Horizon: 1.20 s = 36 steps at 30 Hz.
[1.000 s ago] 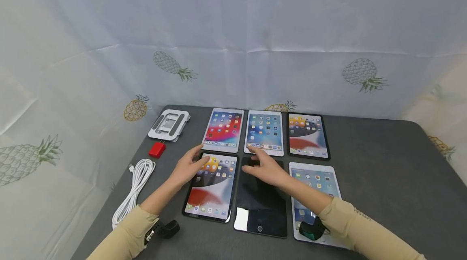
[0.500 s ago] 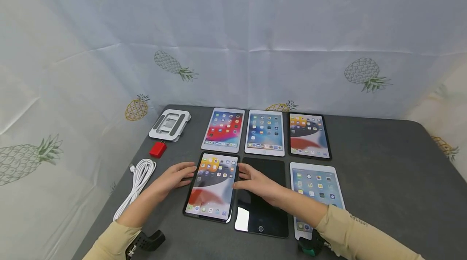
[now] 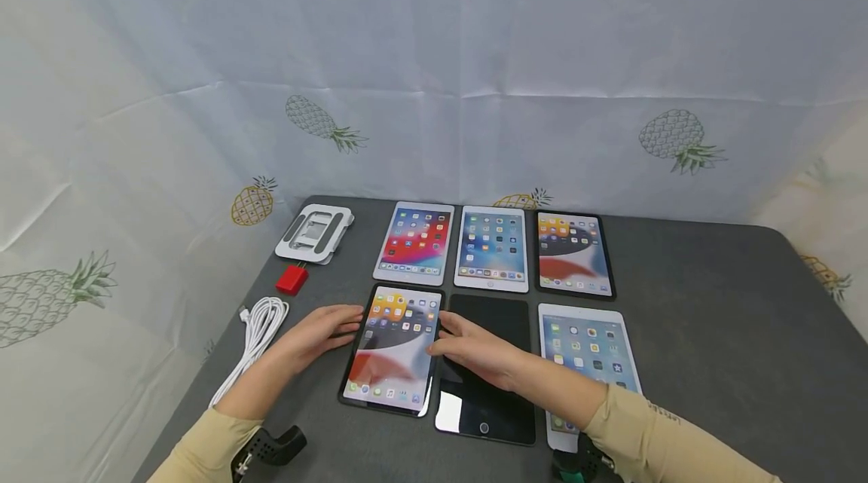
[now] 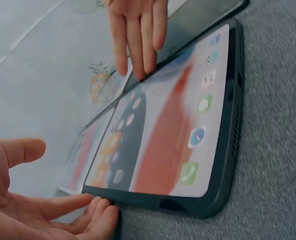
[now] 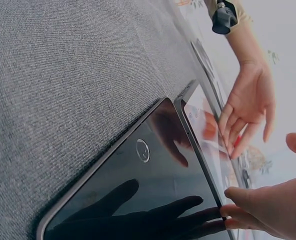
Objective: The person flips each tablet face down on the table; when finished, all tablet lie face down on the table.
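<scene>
In the head view a black-framed tablet (image 3: 396, 359) lies screen-up on the table, its lit home screen showing a red and grey wallpaper. My left hand (image 3: 317, 335) is at its left edge; in the left wrist view the left fingertips (image 4: 104, 212) touch the tablet's side, thumb held apart. On the other side is my right hand (image 3: 475, 347), its fingertips at the right edge and its palm above a dark-screened black tablet (image 3: 487, 408). In the right wrist view the right fingers (image 5: 240, 200) meet the lit tablet's edge. Neither hand is curled round it.
Behind stand a row of lit tablets: one white (image 3: 414, 242), another white (image 3: 491, 248), one black (image 3: 576, 253). A white tablet (image 3: 590, 347) lies partly under my right forearm. Left are a folded stand (image 3: 315, 233), a red charger plug (image 3: 291, 279) and a coiled white cable (image 3: 254, 340).
Both hands have come nearer my body, from the lit black tablet's top left corner and the back row's middle tablet to that black tablet's two sides. The tablets look unmoved.
</scene>
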Each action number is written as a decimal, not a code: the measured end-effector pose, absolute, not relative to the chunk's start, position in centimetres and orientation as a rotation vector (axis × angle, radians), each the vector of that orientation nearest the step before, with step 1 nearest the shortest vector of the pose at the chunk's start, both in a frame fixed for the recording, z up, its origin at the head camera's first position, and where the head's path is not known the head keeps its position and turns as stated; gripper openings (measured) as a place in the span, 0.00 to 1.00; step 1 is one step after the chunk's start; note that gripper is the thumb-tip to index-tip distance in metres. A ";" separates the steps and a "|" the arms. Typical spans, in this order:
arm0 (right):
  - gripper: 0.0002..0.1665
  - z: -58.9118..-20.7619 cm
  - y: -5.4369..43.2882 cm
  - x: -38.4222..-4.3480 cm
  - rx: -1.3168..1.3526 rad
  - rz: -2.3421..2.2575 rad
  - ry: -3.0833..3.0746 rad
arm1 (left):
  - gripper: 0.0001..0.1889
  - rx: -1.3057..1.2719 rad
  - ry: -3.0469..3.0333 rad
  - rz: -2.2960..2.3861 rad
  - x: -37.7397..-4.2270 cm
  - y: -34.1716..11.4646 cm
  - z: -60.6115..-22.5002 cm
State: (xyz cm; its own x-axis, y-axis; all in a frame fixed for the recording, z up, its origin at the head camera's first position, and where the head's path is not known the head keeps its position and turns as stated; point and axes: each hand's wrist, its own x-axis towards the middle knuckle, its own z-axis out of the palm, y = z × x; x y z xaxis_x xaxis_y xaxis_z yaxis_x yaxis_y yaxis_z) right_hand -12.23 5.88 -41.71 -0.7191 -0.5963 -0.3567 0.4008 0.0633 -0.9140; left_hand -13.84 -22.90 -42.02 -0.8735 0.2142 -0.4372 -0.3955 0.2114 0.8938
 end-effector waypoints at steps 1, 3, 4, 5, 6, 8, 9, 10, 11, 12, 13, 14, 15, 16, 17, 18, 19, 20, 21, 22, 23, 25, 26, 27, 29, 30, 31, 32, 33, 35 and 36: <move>0.52 -41.7 5.9 -12.2 -0.198 -1.746 1.615 | 0.29 -0.176 2.012 1.715 -13.9 -22.9 -42.0; 0.53 -41.7 5.8 -12.2 -0.200 -1.744 1.606 | 0.29 -0.181 2.002 1.722 -13.9 -22.8 -42.0; 0.53 -41.7 5.8 -12.2 -0.200 -1.743 1.603 | 0.29 -0.188 1.999 1.726 -13.9 -22.8 -41.9; 0.53 -41.6 5.7 -12.1 -0.200 -1.744 1.601 | 0.29 -0.194 2.000 1.727 -13.9 -22.8 -41.9; 0.53 -41.7 5.7 -12.1 -0.199 -1.744 1.600 | 0.28 -0.200 2.004 1.727 -14.0 -22.8 -41.9; 0.53 -41.6 5.7 -12.1 -0.197 -1.747 1.596 | 0.28 -0.207 2.011 1.723 -14.0 -22.7 -41.9; 0.53 -41.6 5.7 -12.1 -0.195 -1.749 1.594 | 0.28 -0.211 2.014 1.723 -14.0 -22.7 -41.9; 0.52 -41.6 5.6 -12.1 -0.193 -1.753 1.591 | 0.28 -0.218 2.016 1.727 -14.1 -22.8 -41.9; 0.52 -41.6 5.6 -12.1 -0.193 -1.757 1.587 | 0.28 -0.223 2.021 1.728 -14.1 -22.8 -41.9; 0.52 -41.6 5.6 -12.1 -0.190 -1.760 1.584 | 0.28 -0.224 2.022 1.731 -14.1 -22.8 -41.9; 0.52 -41.6 5.6 -12.1 -0.187 -1.763 1.580 | 0.27 -0.228 2.021 1.736 -14.1 -22.8 -42.0; 0.51 -41.6 5.5 -12.1 -0.184 -1.768 1.576 | 0.27 -0.234 2.022 1.743 -14.1 -22.8 -42.0; 0.51 -41.6 5.5 -12.1 -0.179 -1.774 1.571 | 0.27 -0.238 2.019 1.753 -14.2 -22.8 -42.0; 0.51 -41.6 5.4 -12.1 -0.173 -1.780 1.565 | 0.27 -0.235 2.018 1.762 -14.2 -22.9 -42.1; 0.51 -41.7 5.4 -12.0 -0.168 -1.785 1.561 | 0.26 -0.232 2.021 1.771 -14.2 -22.9 -42.0; 0.51 -41.7 5.4 -12.0 -0.162 -1.792 1.556 | 0.26 -0.228 2.026 1.784 -14.2 -23.0 -42.0; 0.51 -41.7 5.3 -12.0 -0.158 -1.799 1.549 | 0.26 -0.227 2.033 1.798 -14.3 -23.0 -41.9; 0.51 -41.8 5.3 -12.0 -0.153 -1.809 1.538 | 0.26 -0.216 2.049 1.806 -14.3 -23.0 -41.6; 0.51 -41.8 5.2 -12.0 -0.150 -1.818 1.527 | 0.27 -0.200 2.063 1.816 -14.4 -22.9 -41.4; 0.50 -41.9 5.1 -12.0 -0.150 -1.824 1.517 | 0.27 -0.183 2.086 1.819 -14.4 -22.9 -41.1; 0.50 -41.9 5.1 -12.0 -0.149 -1.830 1.508 | 0.27 -0.170 2.107 1.826 -14.4 -22.8 -40.8; 0.49 -42.1 4.9 -12.1 -0.146 -1.841 1.484 | 0.27 -0.136 2.158 1.824 -14.3 -22.4 -40.2; 0.49 -42.1 4.9 -12.1 -0.145 -1.844 1.474 | 0.26 -0.119 2.192 1.813 -14.2 -22.2 -39.8; 0.48 -42.2 4.8 -12.1 -0.146 -1.846 1.466 | 0.26 -0.106 2.220 1.806 -14.1 -22.0 -39.5; 0.48 -42.3 4.7 -12.2 -0.142 -1.846 1.455 | 0.25 -0.078 2.271 1.787 -13.9 -21.6 -38.9; 0.48 -42.3 4.7 -12.2 -0.142 -1.845 1.453 | 0.25 -0.063 2.296 1.775 -13.7 -21.3 -38.6; 0.48 -42.4 4.6 -12.2 -0.141 -1.844 1.452 | 0.25 -0.046 2.320 1.762 -13.5 -21.0 -38.3; 0.47 -42.4 4.6 -12.3 -0.141 -1.843 1.453 | 0.25 -0.025 2.330 1.759 -13.4 -20.8 -38.1; 0.47 -42.5 4.6 -12.3 -0.141 -1.841 1.456 | 0.26 -0.003 2.334 1.760 -13.2 -20.5 -38.0; 0.47 -42.6 4.6 -12.4 -0.141 -1.837 1.466 | 0.26 0.044 2.339 1.759 -13.0 -19.9 -37.7; 0.47 -42.7 4.7 -12.5 -0.144 -1.834 1.470 | 0.27 0.064 2.336 1.762 -12.9 -19.6 -37.6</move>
State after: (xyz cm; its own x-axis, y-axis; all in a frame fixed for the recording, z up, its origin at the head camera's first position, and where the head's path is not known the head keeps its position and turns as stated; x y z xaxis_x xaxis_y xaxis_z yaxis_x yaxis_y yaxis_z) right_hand -12.48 4.68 -42.73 -0.7000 -0.6165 -0.3605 0.4861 -0.0415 -0.8729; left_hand -12.88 -19.57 -37.65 -0.9761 0.1628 -0.1436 -0.0934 0.2824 0.9547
